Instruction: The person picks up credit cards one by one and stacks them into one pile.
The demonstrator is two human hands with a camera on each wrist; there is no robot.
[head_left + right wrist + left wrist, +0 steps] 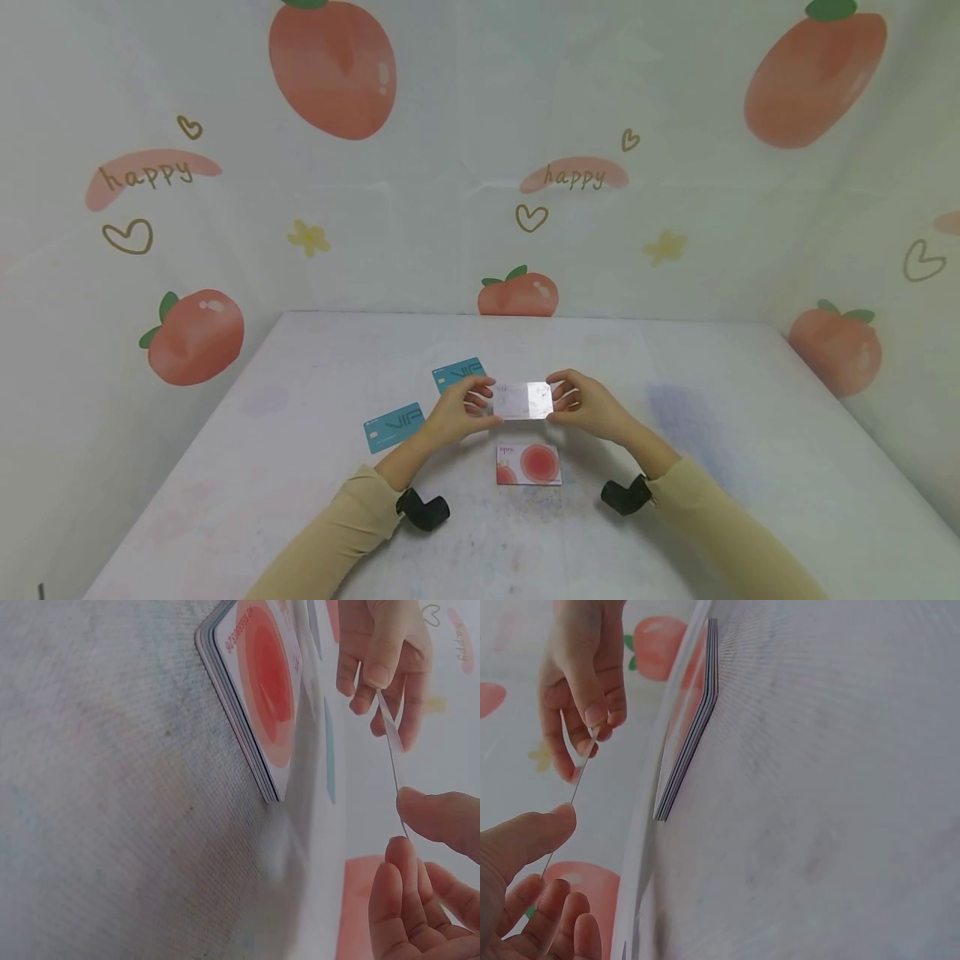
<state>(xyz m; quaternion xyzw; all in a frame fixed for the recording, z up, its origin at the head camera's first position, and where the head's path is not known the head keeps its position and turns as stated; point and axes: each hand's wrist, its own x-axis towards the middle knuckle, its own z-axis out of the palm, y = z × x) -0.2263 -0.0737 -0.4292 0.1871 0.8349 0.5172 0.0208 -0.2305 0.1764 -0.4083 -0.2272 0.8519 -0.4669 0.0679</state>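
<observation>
Both hands hold one thin, pale, shiny card above the table, as the head view shows. My left hand pinches its left edge between thumb and fingers. At the opposite edge, my right hand pinches it the same way. Seen edge-on in the left wrist view, the card is a thin line between the hands. Just below it on the table lies a small stack of white cards with red circles on the top one. Several layered edges of that stack show in the right wrist view.
Two teal cards lie left of the hands: one teal card beside the left forearm, another teal card farther back, partly behind the left hand. A white cloth covers the table. Behind it hangs a fruit-print backdrop.
</observation>
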